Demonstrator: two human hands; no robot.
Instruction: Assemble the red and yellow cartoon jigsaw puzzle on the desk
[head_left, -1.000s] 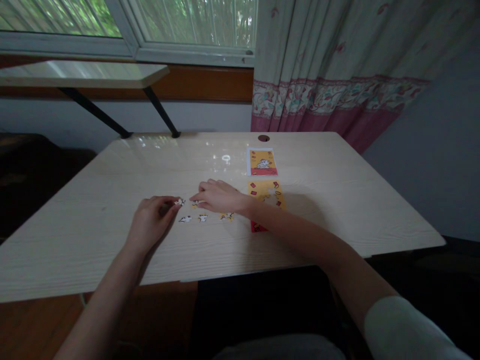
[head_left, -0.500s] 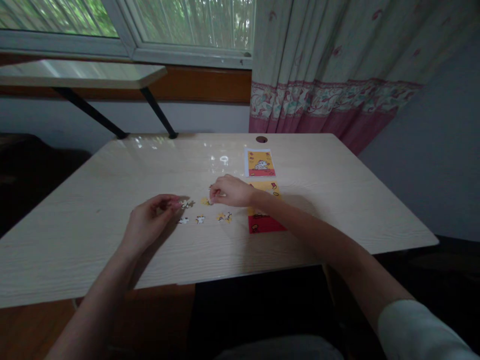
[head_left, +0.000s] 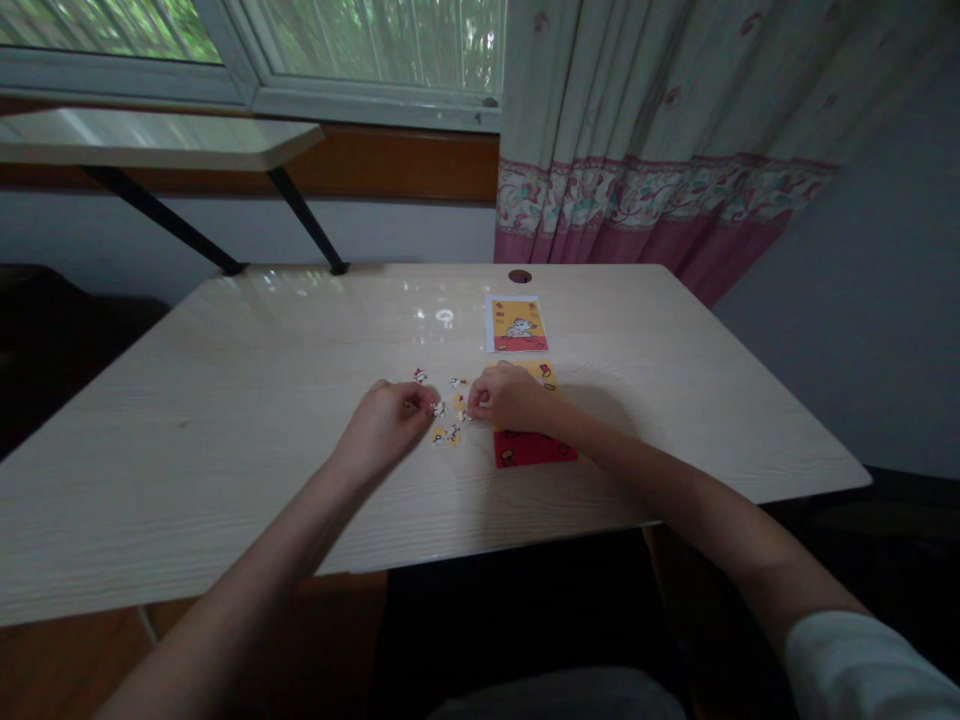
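My left hand (head_left: 391, 418) is closed in a pinch on a small white jigsaw puzzle piece (head_left: 439, 409) just above or on the table. Facing it, my right hand (head_left: 511, 396) pinches at the edge of a yellow and white puzzle piece (head_left: 462, 414); its fingertips partly cover that piece. Loose pieces lie around both hands: a white and red one (head_left: 420, 376), a white one (head_left: 457, 382) and a joined-looking yellow one (head_left: 446, 436). Under my right wrist is the partly built yellow and red puzzle (head_left: 534, 449), its middle hidden.
Behind the puzzle lies a picture card (head_left: 518, 325) showing a white animal on yellow and red. The pale wooden table (head_left: 225, 400) has a round cable hole (head_left: 520, 276) at the back. A raised shelf (head_left: 165, 140) stands back left, a curtain (head_left: 600, 190) behind.
My left hand has moved right with its white piece, bringing it among the other pieces. My right hand has also shifted right, toward the partly built puzzle. Several loose pieces now sit closer together.
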